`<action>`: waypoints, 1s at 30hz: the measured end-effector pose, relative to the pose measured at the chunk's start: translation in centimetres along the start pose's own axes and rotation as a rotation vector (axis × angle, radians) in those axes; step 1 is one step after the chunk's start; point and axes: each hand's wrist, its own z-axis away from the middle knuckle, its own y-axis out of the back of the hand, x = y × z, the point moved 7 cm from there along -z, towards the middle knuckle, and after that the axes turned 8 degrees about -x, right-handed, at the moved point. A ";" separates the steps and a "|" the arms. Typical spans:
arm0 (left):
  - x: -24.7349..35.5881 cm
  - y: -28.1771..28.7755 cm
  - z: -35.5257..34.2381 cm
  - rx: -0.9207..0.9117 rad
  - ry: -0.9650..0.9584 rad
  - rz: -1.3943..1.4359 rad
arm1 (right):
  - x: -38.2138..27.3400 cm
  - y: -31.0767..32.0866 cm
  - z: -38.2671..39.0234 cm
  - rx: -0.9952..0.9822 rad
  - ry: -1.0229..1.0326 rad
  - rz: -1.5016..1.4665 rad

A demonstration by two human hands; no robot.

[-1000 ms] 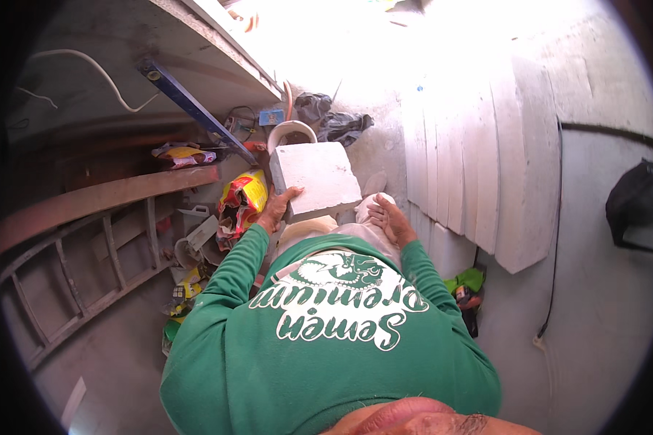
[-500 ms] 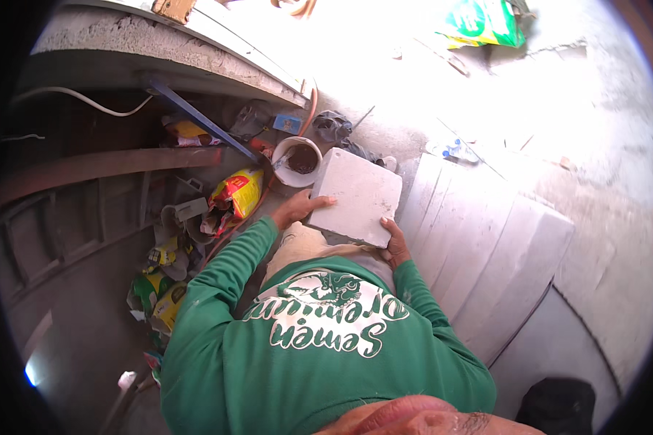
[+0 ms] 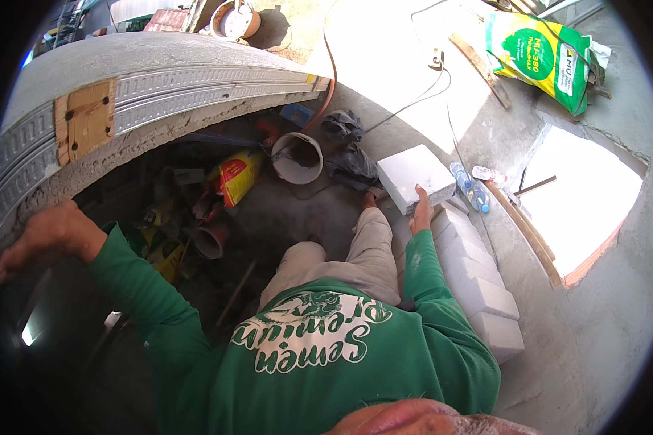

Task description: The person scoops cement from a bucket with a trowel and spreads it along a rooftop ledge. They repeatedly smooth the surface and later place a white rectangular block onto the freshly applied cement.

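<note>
A square white concrete block (image 3: 413,174) is tilted above the near end of the paper-pale block row (image 3: 479,283) on my right. My right hand (image 3: 422,212) grips its near right corner, with one finger lying up along the edge. My left hand (image 3: 47,233) reaches out to the far left, beside the rough underside of the concrete ledge (image 3: 141,163). Its fingers stretch outward in shadow, and I see nothing held in them. Ahead of my knees stands a round bucket (image 3: 297,170) with dark contents, next to a black plastic bag (image 3: 352,163).
Under the ledge lie a red-and-yellow bag (image 3: 239,177) and a tipped pipe-like container (image 3: 210,241). Plastic bottles (image 3: 470,187) and a wooden strip (image 3: 522,230) edge a bright opening (image 3: 584,196). A green-and-yellow sack (image 3: 540,58) and a cable (image 3: 453,123) lie farther off.
My left hand has let go of the block and swung out to the left ledge. My right hand has carried the block rightward. The view has shifted, showing more of the ledge top.
</note>
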 end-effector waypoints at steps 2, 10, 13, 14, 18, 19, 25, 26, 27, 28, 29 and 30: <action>-1.0 -0.6 1.4 -0.050 0.008 -0.032 | -1.2 -0.5 -3.8 0.080 0.005 0.069; -0.6 4.5 3.9 -0.101 -0.003 -0.142 | -2.8 -15.3 -24.4 -0.025 0.148 0.191; -0.1 7.1 5.2 -0.139 0.018 -0.192 | -5.4 -28.4 -26.6 -0.106 0.040 0.100; 0.2 6.9 4.9 -0.146 0.015 -0.184 | -5.8 -31.2 -29.4 -0.153 -0.015 0.152; 1.3 8.2 4.7 -0.210 0.035 -0.230 | -8.7 -42.7 -31.1 -0.179 -0.033 0.305; 1.5 7.9 4.5 -0.213 0.035 -0.226 | -8.8 -43.9 -31.9 -0.199 -0.015 0.299; 2.0 10.0 5.5 -0.277 0.095 -0.307 | -4.9 -49.8 -31.3 -0.270 -0.005 0.378; 1.9 10.3 5.4 -0.278 0.096 -0.309 | -3.2 -48.9 -32.7 -0.284 -0.028 0.328; 1.4 9.4 4.9 -0.263 0.076 -0.279 | -2.1 -47.8 -36.0 -0.295 -0.052 0.226; 0.7 8.2 4.4 -0.245 0.057 -0.247 | -1.1 -45.6 -38.1 -0.296 -0.053 0.141; 0.2 7.3 4.1 -0.227 0.046 -0.219 | -0.5 -43.1 -39.0 -0.299 -0.043 0.092; 0.3 7.8 4.3 -0.229 0.048 -0.230 | 0.3 -41.2 -37.7 -0.294 -0.023 0.128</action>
